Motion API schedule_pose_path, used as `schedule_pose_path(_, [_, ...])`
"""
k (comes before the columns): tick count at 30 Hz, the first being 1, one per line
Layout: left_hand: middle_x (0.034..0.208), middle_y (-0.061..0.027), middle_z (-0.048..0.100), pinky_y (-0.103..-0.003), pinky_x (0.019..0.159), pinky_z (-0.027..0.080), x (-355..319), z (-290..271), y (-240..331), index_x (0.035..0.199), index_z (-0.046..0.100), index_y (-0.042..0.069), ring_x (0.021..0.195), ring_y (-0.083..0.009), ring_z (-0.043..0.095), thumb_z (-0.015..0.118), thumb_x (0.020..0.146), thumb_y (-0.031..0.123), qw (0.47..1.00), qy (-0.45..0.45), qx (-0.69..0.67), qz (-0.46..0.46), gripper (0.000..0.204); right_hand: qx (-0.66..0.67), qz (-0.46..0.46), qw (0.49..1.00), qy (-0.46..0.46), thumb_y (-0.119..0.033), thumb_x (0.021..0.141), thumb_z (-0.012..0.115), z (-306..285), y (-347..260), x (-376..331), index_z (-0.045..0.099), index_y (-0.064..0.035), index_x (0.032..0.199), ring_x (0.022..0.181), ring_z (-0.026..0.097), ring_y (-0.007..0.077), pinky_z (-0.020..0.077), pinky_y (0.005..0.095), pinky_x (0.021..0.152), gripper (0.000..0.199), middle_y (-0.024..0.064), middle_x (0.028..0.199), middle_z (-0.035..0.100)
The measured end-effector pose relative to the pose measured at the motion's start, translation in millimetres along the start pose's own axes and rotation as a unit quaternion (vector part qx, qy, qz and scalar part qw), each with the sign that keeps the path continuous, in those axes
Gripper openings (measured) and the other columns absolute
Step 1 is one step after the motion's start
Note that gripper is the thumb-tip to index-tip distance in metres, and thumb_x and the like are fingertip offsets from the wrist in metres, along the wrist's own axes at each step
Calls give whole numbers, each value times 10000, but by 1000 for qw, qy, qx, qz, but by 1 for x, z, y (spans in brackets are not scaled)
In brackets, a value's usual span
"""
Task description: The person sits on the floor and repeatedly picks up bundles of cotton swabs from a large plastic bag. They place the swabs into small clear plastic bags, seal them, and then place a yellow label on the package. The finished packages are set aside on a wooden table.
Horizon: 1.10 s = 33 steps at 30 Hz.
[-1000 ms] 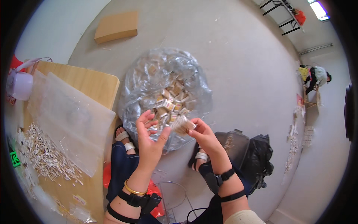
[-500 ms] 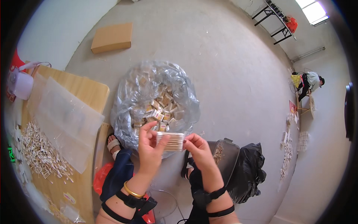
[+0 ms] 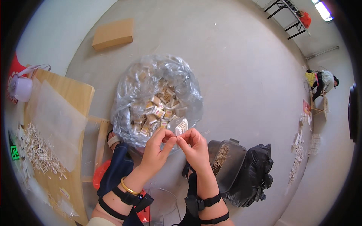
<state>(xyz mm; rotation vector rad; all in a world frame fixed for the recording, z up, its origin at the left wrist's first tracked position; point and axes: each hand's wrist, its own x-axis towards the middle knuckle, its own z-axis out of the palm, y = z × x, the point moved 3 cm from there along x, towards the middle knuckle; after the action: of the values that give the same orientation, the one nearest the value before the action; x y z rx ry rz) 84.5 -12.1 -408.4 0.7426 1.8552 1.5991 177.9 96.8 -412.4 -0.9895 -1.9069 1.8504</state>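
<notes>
A small clear packet of cotton swabs (image 3: 181, 127) stands tilted at my fingertips, its white swab tips showing. My left hand (image 3: 157, 147) pinches thumb against fingers at the packet's near left edge. Close beside it, my right hand (image 3: 194, 147) pinches the near right edge. Exactly which bit of film each hand grips is hidden by the fingers. Just beyond my hands, a large clear plastic bag (image 3: 126, 84) lies open on the floor, with many filled swab packets (image 3: 157, 112) heaped inside.
At left, a wooden table (image 3: 77, 90) holds loose cotton swabs (image 3: 41, 150) and clear plastic sheets (image 3: 60, 113). A grey bin (image 3: 235, 160) and a black bag (image 3: 260, 177) stand at right. A cardboard box (image 3: 113, 34) lies far left; another person (image 3: 326, 81) works far right.
The packet has turned from lying broadside between my hands to standing end-on beyond my fingertips. My hands have drawn together at its near end. The view has shifted slightly.
</notes>
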Motion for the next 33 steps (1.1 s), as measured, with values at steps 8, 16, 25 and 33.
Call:
schedule_pose_path(8, [805, -64, 525, -282, 671, 417, 13, 5, -3, 886, 505, 8, 731, -139, 495, 505, 947, 205, 996, -73, 33, -42, 207, -33, 23, 999, -18, -56, 852, 665, 1, 2, 0, 521, -14, 791, 570, 432, 32, 356, 212, 505, 162, -18, 634, 522])
schedule_pose_path(16, [749, -47, 450, -288, 646, 392, 18, 4, -14, 790, 481, 7, 687, -148, 446, 507, 939, 169, 988, -109, -62, -91, 222, 81, 74, 989, -97, -82, 862, 672, -5, 14, 3, 533, -35, 821, 605, 442, 27, 356, 195, 533, 153, -44, 691, 531])
schedule_pose_path(25, [793, -13, 458, -261, 703, 375, 17, -3, -14, 846, 496, 38, 745, -107, 422, 498, 975, 213, 989, -119, -79, -43, 218, 285, 169, 935, -126, -203, 925, 611, -19, 8, 6, 543, -72, 909, 641, 469, 47, 372, 192, 588, 148, -42, 758, 533])
schedule_pose_path(33, [962, -51, 598, -267, 740, 485, 12, -4, -33, 1096, 480, 57, 855, -96, 579, 500, 959, 465, 953, -13, -238, -188, 431, 446, 121, 868, -180, -239, 956, 564, -16, 8, 5, 519, -78, 1014, 760, 501, 56, 396, 219, 712, 177, -35, 864, 548])
